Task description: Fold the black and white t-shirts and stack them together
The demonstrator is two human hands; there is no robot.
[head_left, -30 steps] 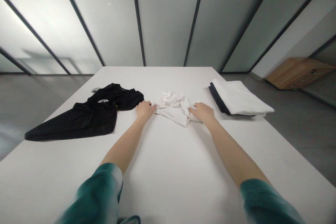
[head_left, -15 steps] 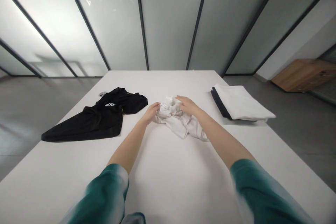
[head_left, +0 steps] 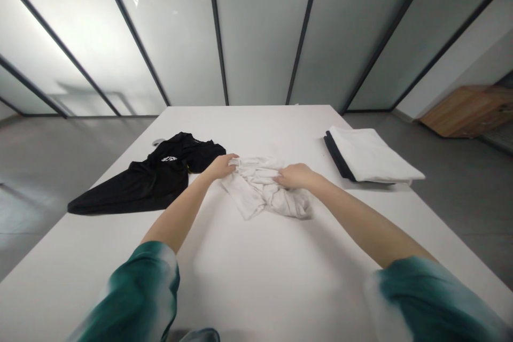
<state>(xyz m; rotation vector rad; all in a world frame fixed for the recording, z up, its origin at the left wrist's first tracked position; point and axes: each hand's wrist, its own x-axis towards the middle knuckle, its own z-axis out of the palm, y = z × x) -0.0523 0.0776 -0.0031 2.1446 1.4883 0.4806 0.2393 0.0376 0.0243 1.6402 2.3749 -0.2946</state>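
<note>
A crumpled white garment (head_left: 260, 187), its kind not plain from the folds, lies bunched at the middle of the white table (head_left: 256, 278). My left hand (head_left: 222, 166) pinches its upper left edge. On the right side, my right hand (head_left: 296, 176) grips another part of the cloth, fingers closed over the folds. Between the two hands the upper edge is drawn out sideways, while the lower part stays wrinkled on the tabletop.
On the left lies a black T-shirt (head_left: 148, 187) with a small white print, spread unevenly. A small pale object (head_left: 157, 142) sits behind it. At the right edge, folded white cloth (head_left: 372, 155) rests on folded black cloth (head_left: 336, 155). Frosted glass panels (head_left: 256, 32) stand beyond.
My hands have moved apart, the left to the left and the right slightly right and nearer. The white garment's bunched top has been pulled wider and flatter.
</note>
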